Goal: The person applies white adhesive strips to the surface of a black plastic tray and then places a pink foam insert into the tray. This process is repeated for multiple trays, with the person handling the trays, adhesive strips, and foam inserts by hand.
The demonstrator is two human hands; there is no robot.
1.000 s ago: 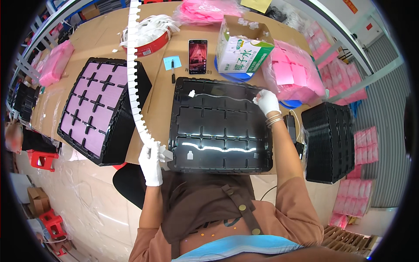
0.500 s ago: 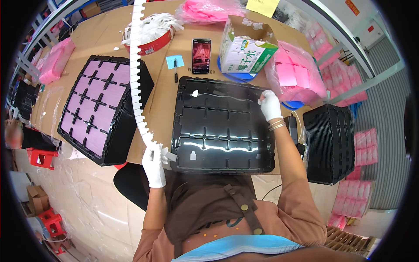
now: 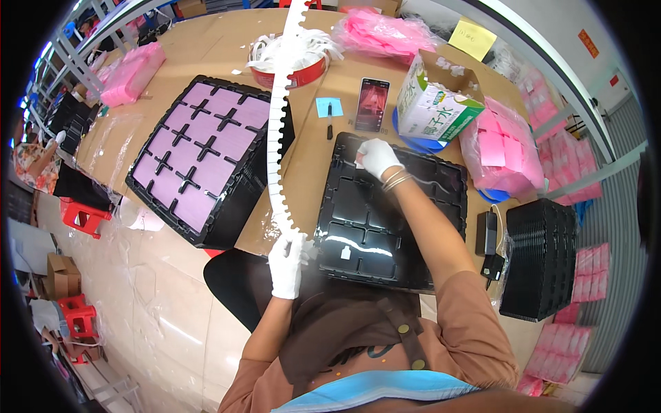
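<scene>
My left hand point(image 3: 286, 265), in a white glove, is closed on the lower end of a long white sticker strip point(image 3: 277, 138) with a notched edge. The strip runs up past the far edge of the table. In front of me lies a glossy black plastic tray point(image 3: 365, 230). My right hand point(image 3: 380, 158), also gloved, reaches across it to its far left part, fingers pinched at a small white sticker point(image 3: 359, 163) that they mostly cover. Another white sticker point(image 3: 345, 252) lies on the tray's near left part.
On the left stand stacked black trays with a purple sheet point(image 3: 200, 141). Another black tray stack point(image 3: 539, 261) is at right, beside a black adapter point(image 3: 487, 234). Farther back are a phone point(image 3: 372, 103), a pen point(image 3: 330, 120), a carton point(image 3: 437, 103), a red tub point(image 3: 303, 74) and pink packs point(image 3: 502, 148).
My right hand has moved from the tray's far right corner to the sticker at its far left. The left hand keeps the strip. The whole view has shifted.
</scene>
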